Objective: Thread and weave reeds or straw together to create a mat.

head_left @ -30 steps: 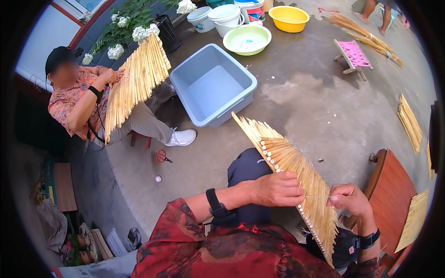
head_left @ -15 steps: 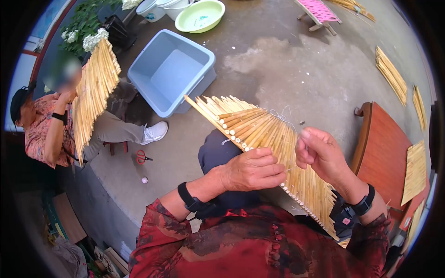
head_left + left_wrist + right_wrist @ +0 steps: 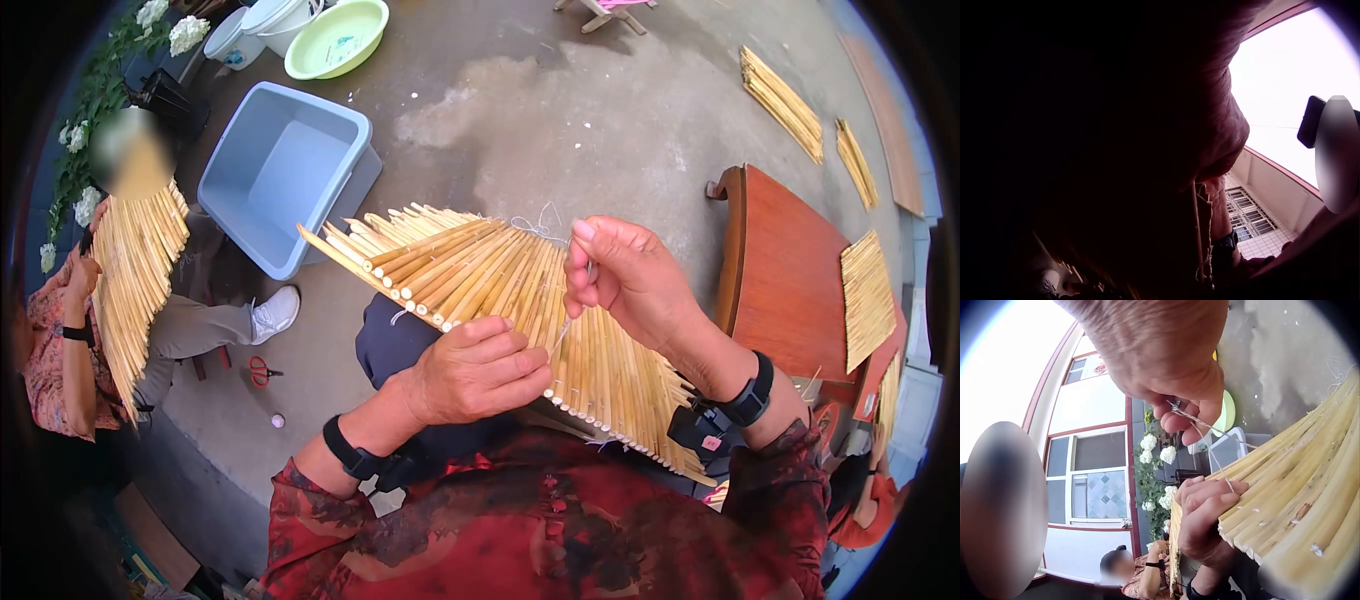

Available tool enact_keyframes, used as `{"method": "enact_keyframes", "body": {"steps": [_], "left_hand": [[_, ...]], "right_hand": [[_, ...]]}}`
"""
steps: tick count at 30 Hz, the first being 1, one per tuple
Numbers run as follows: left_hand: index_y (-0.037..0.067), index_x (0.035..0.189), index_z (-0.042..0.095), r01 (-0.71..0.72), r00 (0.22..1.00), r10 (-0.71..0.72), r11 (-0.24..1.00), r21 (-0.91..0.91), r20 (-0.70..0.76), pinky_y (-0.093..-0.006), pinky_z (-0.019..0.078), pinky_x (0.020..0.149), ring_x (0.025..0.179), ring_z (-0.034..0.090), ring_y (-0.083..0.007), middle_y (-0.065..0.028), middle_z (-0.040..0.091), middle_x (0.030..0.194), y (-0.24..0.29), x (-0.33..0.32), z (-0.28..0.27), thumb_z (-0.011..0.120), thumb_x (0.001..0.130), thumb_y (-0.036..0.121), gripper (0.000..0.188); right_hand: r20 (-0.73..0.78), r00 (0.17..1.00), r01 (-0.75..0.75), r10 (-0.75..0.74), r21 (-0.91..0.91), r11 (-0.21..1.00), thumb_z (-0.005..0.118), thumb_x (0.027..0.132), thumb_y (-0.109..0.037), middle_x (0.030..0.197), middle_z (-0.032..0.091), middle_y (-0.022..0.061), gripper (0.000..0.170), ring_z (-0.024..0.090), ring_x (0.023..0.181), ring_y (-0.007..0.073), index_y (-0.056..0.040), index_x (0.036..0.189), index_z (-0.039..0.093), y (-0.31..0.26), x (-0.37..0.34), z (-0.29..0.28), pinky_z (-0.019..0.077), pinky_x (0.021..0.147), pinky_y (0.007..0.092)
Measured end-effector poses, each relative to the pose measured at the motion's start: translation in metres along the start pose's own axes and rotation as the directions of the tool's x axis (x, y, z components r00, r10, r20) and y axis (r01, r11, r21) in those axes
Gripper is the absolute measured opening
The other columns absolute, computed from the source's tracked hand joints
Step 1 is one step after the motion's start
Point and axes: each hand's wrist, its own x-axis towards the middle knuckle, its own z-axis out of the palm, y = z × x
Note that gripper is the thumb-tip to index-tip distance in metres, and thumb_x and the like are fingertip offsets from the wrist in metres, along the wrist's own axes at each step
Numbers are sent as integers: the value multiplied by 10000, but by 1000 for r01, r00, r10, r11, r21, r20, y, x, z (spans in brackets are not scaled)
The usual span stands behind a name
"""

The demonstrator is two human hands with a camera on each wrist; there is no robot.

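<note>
A fan-shaped mat of tied yellow stalks lies across the lap, its cut ends toward the body. My left hand has its fingers curled over the mat's near edge, gripping it. Above the mat my right hand pinches a thin white string between thumb and fingers. In the right wrist view the string runs from the right hand down to the left hand and the stalks. The left wrist view is mostly dark, with part of a hand showing.
A blue-grey tub stands beyond the mat, with a pale green basin behind it. Another person sits at left holding a similar mat. Red scissors lie on the floor. A reddish wooden table stands at right.
The head view has shifted, so the surroundings sit further left. The right hand has risen away from the mat's surface with the string. The left hand still grips the mat's edge.
</note>
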Motion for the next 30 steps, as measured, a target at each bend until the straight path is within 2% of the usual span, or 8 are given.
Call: {"method": "enact_keyframes", "body": {"steps": [4, 6, 16, 18, 20, 21, 26, 30], "left_hand": [[105, 914, 608, 14, 998, -10, 998, -58, 65, -303, 411, 826, 833, 586, -147, -3, 616, 933, -1, -2, -4, 653, 757, 207, 193], [81, 951, 600, 40, 996, -31, 992, -120, 83, -316, 409, 857, 858, 581, -167, -23, 608, 947, -1, -1, -7, 654, 770, 238, 245], [28, 1129, 573, 285, 955, -254, 931, -228, 156, -390, 439, 862, 981, 589, -286, -121, 617, 1075, 13, 44, -37, 687, 759, 103, 395], [19, 1198, 526, 368, 929, -360, 873, -320, 88, -354, 468, 840, 1035, 583, -270, -130, 590, 1139, 21, 86, -53, 658, 803, 102, 425], [14, 1237, 492, 466, 849, -478, 478, -745, 224, -306, 489, 805, 1094, 557, -225, -131, 548, 1205, 29, 133, -64, 629, 854, 133, 424], [14, 1237, 492, 454, 858, -465, 490, -745, 217, -306, 489, 805, 1094, 557, -225, -131, 548, 1205, 31, 155, -63, 629, 854, 133, 424], [42, 1097, 570, 496, 858, -257, 180, -850, 446, -217, 465, 544, 689, 578, -74, -16, 610, 856, 51, 213, -79, 596, 901, 189, 247], [48, 906, 619, 458, 845, -474, 408, -790, 246, -184, 351, 426, 490, 383, -18, 56, 493, 657, 40, 210, -90, 595, 905, 214, 168]], "right_hand": [[80, 996, 58, -43, -194, 979, 564, 918, -264, 741, 596, 35, 281, 524, 607, 99, -54, 733, 590, -44, -24, -43, 465, 559, 251], [27, 983, -126, 179, -611, 781, 601, 893, -244, 688, 587, 2, 264, 504, 583, 63, -47, 716, 601, -80, -55, -48, 414, 522, 214], [-48, 821, 116, -569, -962, 248, 679, 823, -167, 682, 548, -60, 117, 463, 634, 8, -55, 810, 647, -192, -168, -17, 342, 531, 177], [159, 794, 353, -587, -906, 233, 679, 823, -157, 680, 537, -62, 103, 449, 628, 11, -60, 831, 647, -181, -162, -5, 326, 530, 175], [229, 808, 400, -543, -890, 219, 670, 833, -154, 658, 519, -63, 103, 426, 611, 10, -54, 836, 643, -169, -150, 4, 320, 521, 184], [228, 816, 396, -531, -890, 227, 665, 838, -153, 648, 510, -66, 104, 415, 602, 12, -51, 840, 644, -163, -147, 12, 321, 521, 187], [223, 782, 471, -582, -824, 316, 661, 845, -157, 636, 507, -65, 112, 407, 591, 18, -47, 863, 659, -153, -160, 12, 336, 526, 195], [178, 764, 433, -620, -854, 289, 671, 843, -178, 653, 527, -51, 135, 441, 609, 23, -50, 883, 684, -149, -191, -24, 358, 535, 196]]}}
